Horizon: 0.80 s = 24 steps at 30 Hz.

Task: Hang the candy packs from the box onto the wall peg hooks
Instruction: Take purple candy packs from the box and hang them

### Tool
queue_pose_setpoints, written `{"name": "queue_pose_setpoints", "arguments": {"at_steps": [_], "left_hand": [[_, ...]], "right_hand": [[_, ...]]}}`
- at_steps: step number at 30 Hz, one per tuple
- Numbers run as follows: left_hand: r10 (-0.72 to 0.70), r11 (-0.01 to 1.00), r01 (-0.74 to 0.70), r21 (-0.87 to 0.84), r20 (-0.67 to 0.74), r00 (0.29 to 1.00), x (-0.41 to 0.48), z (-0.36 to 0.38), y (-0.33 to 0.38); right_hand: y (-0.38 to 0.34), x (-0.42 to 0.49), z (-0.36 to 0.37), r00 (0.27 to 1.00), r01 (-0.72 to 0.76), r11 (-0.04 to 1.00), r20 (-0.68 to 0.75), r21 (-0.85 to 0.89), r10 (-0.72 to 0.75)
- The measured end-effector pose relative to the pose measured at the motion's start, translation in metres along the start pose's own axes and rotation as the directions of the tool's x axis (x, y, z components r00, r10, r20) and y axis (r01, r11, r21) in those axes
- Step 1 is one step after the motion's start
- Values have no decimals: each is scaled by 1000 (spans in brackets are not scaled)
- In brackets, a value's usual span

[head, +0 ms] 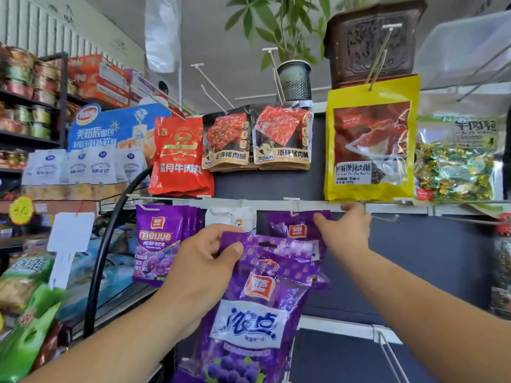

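My left hand (204,261) grips the top edge of a stack of purple grape candy packs (257,308), held up in front of the dark wall panel. My right hand (345,230) reaches up to the white rail (249,203), its fingers on the top of another purple candy pack (298,230) that hangs on a peg hook (294,210). To the left, more purple packs (157,244) hang on a neighbouring hook. The box is out of view.
Above the rail hang red (179,158), black (257,139) and yellow (370,142) meat snack bags and a clear candy bag (456,161). Bare hooks (387,218) stick out right of my hand and lower right (387,352). Shelves with goods stand left.
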<state>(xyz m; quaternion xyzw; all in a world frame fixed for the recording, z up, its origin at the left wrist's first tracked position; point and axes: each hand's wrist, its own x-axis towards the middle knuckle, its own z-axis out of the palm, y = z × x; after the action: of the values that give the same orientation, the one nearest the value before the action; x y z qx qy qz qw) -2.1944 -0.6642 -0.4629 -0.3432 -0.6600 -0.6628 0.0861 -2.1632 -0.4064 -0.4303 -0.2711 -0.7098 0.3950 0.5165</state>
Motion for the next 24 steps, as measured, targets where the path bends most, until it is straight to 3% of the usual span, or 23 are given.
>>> {"name": "queue_pose_setpoints", "arguments": {"at_steps": [1, 2, 3, 4, 5, 7, 8, 12, 16, 19, 24], "left_hand": [[-4, 1000, 4, -14, 1, 1000, 2, 3, -2], [-10, 999, 10, -33, 8, 1000, 4, 7, -2], [-10, 999, 10, -48, 15, 1000, 6, 10, -2], [-8, 998, 9, -63, 17, 1000, 7, 14, 0], [7, 997, -5, -76, 17, 1000, 8, 17, 1], [31, 995, -30, -91, 11, 999, 12, 24, 4], [31, 994, -30, -103, 9, 999, 12, 27, 6], [36, 996, -36, -76, 2, 999, 18, 36, 7], [100, 992, -102, 74, 38, 994, 21, 34, 7], [165, 965, -155, 210, -28, 986, 22, 26, 7], [236, 937, -195, 291, -113, 965, 22, 15, 14]], "right_hand": [[-1, -10, -6, 996, 80, 997, -36, 16, -79], [-3, -24, -14, 994, 103, 987, 16, 121, -106], [-4, -35, -20, 984, 28, 960, 162, 277, -75], [-4, -48, -27, 926, -110, 919, 376, 377, -43], [-2, -58, -34, 823, -266, 877, 568, 400, -9], [6, -69, -47, 662, -404, 836, 749, 371, -13], [12, -69, -49, 639, -416, 822, 769, 389, -40], [19, -64, -49, 702, -367, 813, 708, 452, -77], [3, -58, -55, 740, -330, 845, 671, 422, -46], [-17, -56, -59, 776, -335, 836, 631, 434, -17], [-42, -53, -50, 802, -359, 791, 597, 495, -11]]}}
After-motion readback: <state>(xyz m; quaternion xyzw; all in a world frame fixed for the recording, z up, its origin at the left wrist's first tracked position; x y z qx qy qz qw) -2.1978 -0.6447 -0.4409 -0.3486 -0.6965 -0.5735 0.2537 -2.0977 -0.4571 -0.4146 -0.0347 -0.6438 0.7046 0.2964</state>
